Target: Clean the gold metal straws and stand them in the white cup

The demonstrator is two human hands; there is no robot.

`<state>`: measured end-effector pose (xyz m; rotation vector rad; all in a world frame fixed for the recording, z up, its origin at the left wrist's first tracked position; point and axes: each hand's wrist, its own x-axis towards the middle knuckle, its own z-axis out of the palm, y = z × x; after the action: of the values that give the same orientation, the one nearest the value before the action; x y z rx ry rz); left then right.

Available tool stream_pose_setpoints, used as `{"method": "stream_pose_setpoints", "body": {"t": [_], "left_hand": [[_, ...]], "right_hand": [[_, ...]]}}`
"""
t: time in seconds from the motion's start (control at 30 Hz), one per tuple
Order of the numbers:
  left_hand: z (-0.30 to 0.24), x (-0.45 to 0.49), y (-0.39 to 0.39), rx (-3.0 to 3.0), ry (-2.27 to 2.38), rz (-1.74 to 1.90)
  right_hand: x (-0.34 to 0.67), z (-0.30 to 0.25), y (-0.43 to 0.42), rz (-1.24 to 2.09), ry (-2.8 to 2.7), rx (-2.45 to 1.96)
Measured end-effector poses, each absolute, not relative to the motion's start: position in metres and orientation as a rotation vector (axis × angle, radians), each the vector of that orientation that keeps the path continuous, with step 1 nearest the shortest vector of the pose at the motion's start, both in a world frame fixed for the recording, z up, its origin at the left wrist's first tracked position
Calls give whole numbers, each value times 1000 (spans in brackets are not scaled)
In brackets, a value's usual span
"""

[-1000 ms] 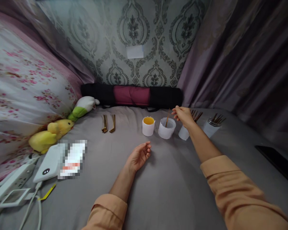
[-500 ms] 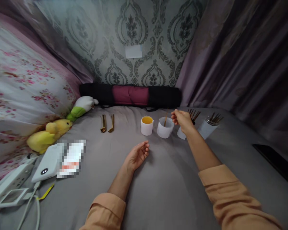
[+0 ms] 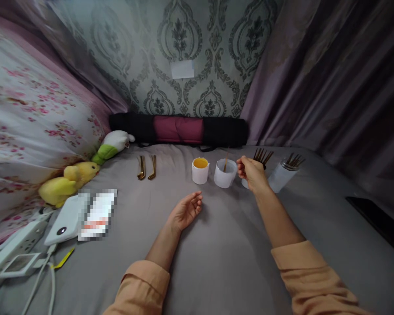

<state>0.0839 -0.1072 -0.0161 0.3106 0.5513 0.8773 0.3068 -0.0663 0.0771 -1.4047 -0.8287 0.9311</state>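
Note:
My right hand (image 3: 250,173) is closed, fingers curled in and the thumb along the top, with nothing showing in it. It hovers just right of a white cup (image 3: 224,178), in which one thin brown stick (image 3: 226,162) leans upright. Partly behind that hand is a white container holding several thin brown sticks (image 3: 262,156). My left hand (image 3: 187,210) rests palm up on the grey sheet, fingers loosely bent and empty. Beyond it, left of the white cup, stands a smaller white cup (image 3: 200,174) with a yellow inside.
A taller white jar (image 3: 280,177) of brown sticks leans at right. Two small bundles of gold-coloured sticks (image 3: 153,168) lie left of the cups. A black phone (image 3: 377,223), plush toys (image 3: 68,183), a power bank (image 3: 67,218), a power strip (image 3: 18,247) and a black-and-maroon roll (image 3: 179,130) lie around.
My right hand has drawn slightly right and down, away from the stick in the white cup, and its fingers have curled in tighter. My left hand has hardly moved.

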Motion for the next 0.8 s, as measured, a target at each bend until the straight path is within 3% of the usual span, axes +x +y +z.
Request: {"method": "stream_pose_setpoints", "body": {"t": [0.4, 0.8], "left_hand": [[-17, 82, -107, 305, 521, 865], [-18, 81, -108, 330, 535, 905]], "right_hand": [[294, 67, -88, 1050, -802, -1291], [259, 12, -105, 1238, -884, -1320]]}}
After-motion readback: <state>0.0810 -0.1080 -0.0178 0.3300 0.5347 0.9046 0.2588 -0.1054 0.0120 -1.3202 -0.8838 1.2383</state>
